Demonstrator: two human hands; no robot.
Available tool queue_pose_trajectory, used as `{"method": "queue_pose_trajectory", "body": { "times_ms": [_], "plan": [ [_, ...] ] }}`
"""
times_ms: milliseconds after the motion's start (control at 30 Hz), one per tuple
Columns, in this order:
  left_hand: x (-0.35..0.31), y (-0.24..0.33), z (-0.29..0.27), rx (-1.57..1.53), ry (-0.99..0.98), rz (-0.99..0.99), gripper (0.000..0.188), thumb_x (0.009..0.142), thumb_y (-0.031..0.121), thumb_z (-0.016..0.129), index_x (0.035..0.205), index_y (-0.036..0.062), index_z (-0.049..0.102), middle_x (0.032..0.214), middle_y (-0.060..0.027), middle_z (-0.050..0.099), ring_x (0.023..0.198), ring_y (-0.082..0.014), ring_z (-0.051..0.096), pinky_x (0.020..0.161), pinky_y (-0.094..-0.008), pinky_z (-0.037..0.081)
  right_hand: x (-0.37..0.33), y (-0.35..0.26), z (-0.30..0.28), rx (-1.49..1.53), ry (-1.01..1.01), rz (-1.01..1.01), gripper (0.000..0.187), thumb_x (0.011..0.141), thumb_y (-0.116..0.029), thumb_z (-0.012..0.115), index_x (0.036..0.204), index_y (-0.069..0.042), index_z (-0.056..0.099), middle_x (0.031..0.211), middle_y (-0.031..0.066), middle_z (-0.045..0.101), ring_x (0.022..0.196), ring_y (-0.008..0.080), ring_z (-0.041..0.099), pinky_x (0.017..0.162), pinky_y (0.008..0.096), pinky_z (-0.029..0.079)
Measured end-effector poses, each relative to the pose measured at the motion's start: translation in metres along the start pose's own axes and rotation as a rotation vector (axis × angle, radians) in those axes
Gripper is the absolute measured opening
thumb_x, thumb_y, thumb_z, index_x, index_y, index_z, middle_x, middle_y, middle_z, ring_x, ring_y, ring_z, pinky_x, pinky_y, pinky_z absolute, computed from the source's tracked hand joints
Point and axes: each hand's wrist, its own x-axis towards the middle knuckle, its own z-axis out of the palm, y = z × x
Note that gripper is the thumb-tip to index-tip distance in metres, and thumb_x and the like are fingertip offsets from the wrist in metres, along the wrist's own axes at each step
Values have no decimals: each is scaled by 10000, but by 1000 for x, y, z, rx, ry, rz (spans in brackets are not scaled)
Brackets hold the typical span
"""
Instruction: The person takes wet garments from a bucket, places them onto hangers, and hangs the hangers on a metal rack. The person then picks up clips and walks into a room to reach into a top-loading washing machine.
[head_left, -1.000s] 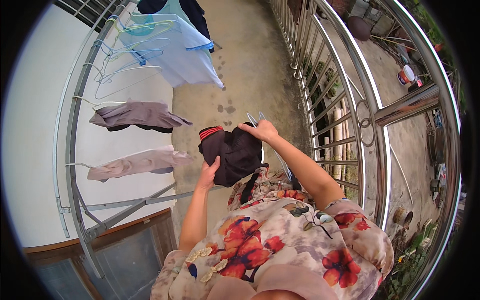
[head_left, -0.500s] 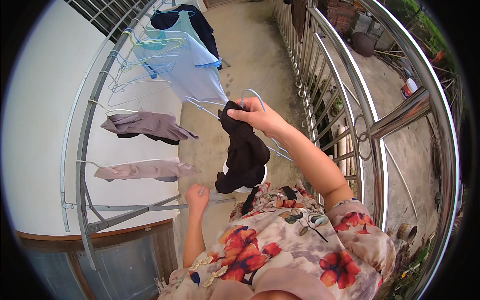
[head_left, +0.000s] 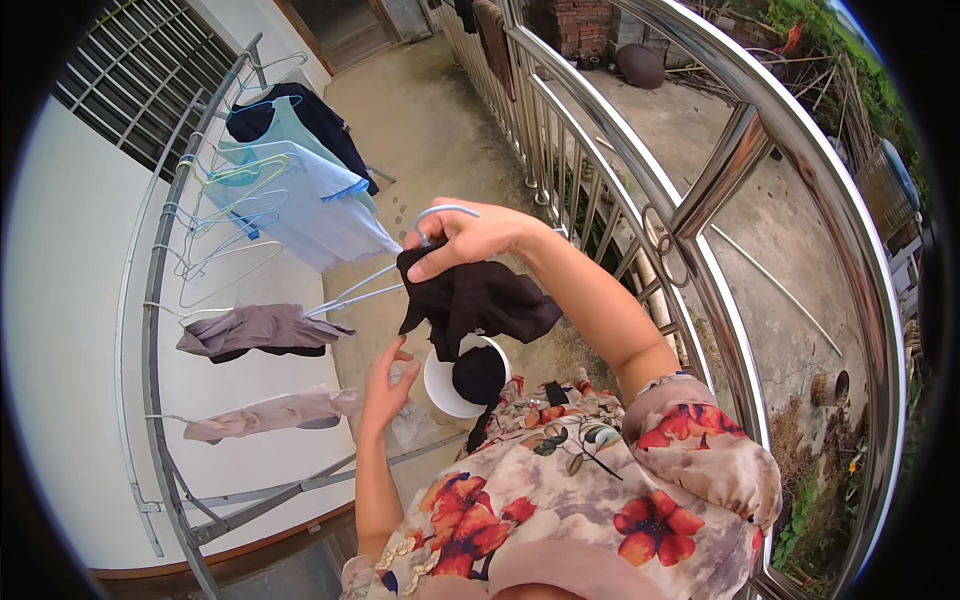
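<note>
My right hand (head_left: 470, 238) is closed round a pale blue wire hanger (head_left: 360, 293) just below its hook, pinching a black garment (head_left: 478, 300) under the thumb. The garment hangs bunched from the hand, its exact kind unclear, and covers part of the hanger. Lower and to the left, my left hand (head_left: 388, 385) is raised with its fingers apart and nothing in it, a little below the garment's edge. Beneath the garment stands a white bucket (head_left: 436, 378), with a dark bundle of cloth (head_left: 479, 375) inside.
At the left, a metal drying rack (head_left: 160, 350) carries several hangers, a light blue top (head_left: 310, 195), a dark top (head_left: 330, 130), a grey-brown garment (head_left: 255, 328) and a pale pink garment (head_left: 265, 412). A shiny steel railing (head_left: 690, 330) runs along my right.
My right hand has moved left and down with the hanger and black garment. My left hand has gone from closed to open. The view has shifted, showing more of the bucket.
</note>
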Motion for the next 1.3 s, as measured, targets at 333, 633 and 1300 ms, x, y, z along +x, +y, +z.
{"method": "queue_pose_trajectory", "body": {
  "times_ms": [333, 633, 1300],
  "plan": [
    [43, 64, -30, 159, -34, 330, 599, 650, 289, 842, 1115, -4, 604, 1110, -128, 635, 1069, -302, 596, 914, -375, 456, 0, -51, -21, -329, -80, -166, 254, 821, -174, 749, 830, 54, 639, 684, 16, 574, 666, 87, 494, 618, 268, 414],
    [36, 134, -19, -369, 40, 234, 372, 808, 241, 774, 1050, 13, 608, 915, -64, 642, 847, -111, 582, 746, -296, 475, 20, -37, 20, -360, -95, -319, 225, 831, -174, 730, 906, 33, 682, 668, 106, 617, 589, 153, 504, 577, 315, 419],
    [13, 105, -40, -330, 449, -111, 376, 907, 339, 623, 716, 19, 574, 587, 7, 510, 462, -78, 447, 415, -252, 392, 33, 74, 89, -331, 515, 88, 270, 720, -222, 665, 895, -16, 661, 719, 177, 644, 658, 312, 616, 635, 410, 477]
  ]
}}
